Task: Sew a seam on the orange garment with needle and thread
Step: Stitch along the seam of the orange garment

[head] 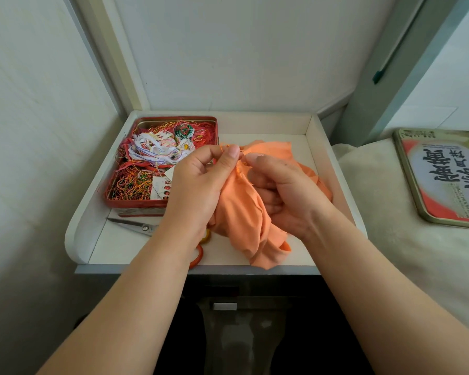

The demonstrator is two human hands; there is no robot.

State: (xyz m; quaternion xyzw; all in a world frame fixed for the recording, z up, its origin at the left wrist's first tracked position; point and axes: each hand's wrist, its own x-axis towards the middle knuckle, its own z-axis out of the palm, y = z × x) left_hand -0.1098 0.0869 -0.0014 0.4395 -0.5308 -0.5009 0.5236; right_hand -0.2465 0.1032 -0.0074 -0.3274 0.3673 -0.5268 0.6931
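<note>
The orange garment [241,209] hangs bunched between both hands above the white tray table [320,158]. My left hand [201,182] pinches its frayed upper edge between thumb and fingers, with orange thread ends sticking out there. My right hand [284,190] curls round the cloth from the right, its thumb and forefinger meeting the left fingertips at the edge. The needle is too small to make out. A red tin [136,204] full of tangled coloured threads [157,155] stands at the tray's left.
Scissors [136,226] with orange handles [198,255] lie in front of the tin, partly under my left wrist. The tin's lid [444,180] rests on a cream blanket [385,212] to the right. Raised rims edge the tray; walls close in on the left and behind.
</note>
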